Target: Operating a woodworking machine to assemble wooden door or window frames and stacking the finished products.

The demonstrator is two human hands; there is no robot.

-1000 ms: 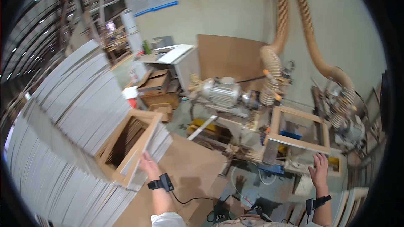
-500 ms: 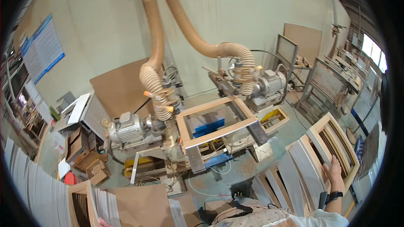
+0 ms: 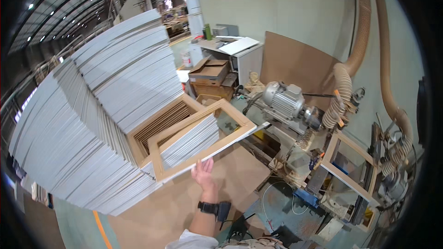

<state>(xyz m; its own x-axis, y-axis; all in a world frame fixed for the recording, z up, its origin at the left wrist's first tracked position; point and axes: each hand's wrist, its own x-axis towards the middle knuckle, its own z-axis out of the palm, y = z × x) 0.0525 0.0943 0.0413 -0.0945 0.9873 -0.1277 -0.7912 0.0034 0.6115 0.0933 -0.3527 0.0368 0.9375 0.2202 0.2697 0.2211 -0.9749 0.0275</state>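
Here, left hand (image 3: 203, 173) raised, fingers under wooden frame (image 3: 203, 139).

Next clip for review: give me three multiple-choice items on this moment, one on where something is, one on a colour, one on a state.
1. Where is the wooden frame that the hand touches?
A. flat on the floor
B. tilted out from the big stack of frames
C. lying on the desk

2. What colour is the wristband on that arm?
A. black
B. red
C. white

3. How is the left hand set against the frame?
A. closed in a fist well clear of it
B. open, fingers up against its lower rail
C. resting on the motor

Key: 1 B, the frame leans away from the stack with its far corner toward the machine; 2 A, the band is dark black above the sleeve; 3 B, the fingers are spread upward at the frame's lower edge. The right hand is out of view.
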